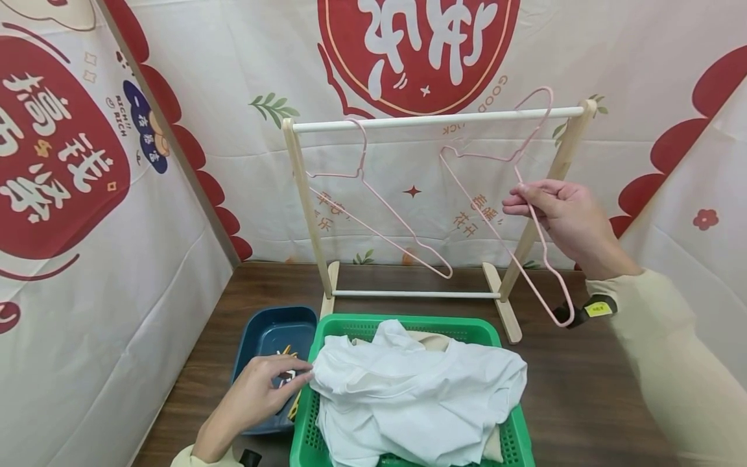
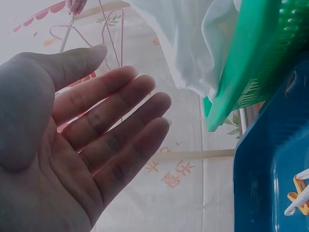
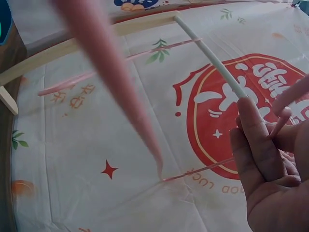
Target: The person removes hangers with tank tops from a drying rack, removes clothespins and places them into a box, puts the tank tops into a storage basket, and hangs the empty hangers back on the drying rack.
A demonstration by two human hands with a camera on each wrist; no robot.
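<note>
My right hand (image 1: 569, 220) pinches one shoulder of a pink clothes hanger (image 1: 545, 256) between thumb and fingers. The hanger's hook is at the white top rod (image 1: 438, 121) of a wooden rack, near its right end. Farther left, a second pink hanger (image 1: 360, 174) hangs bare from the same rod. My left hand (image 1: 257, 395) has its fingers extended by the left rim of a green basket (image 1: 356, 318), fingertips right at a white shirt's edge in the head view. The white shirt (image 1: 408, 395) lies crumpled in the basket. In the left wrist view, the left palm holds nothing.
A dark blue tray (image 1: 277, 312) with yellow and white clips (image 2: 300, 191) stands left of the basket, partly behind my left hand. Beige cloth (image 1: 432, 340) shows under the shirt. The rack's feet (image 1: 503, 305) stand behind the basket. Printed cloth walls enclose the brown table.
</note>
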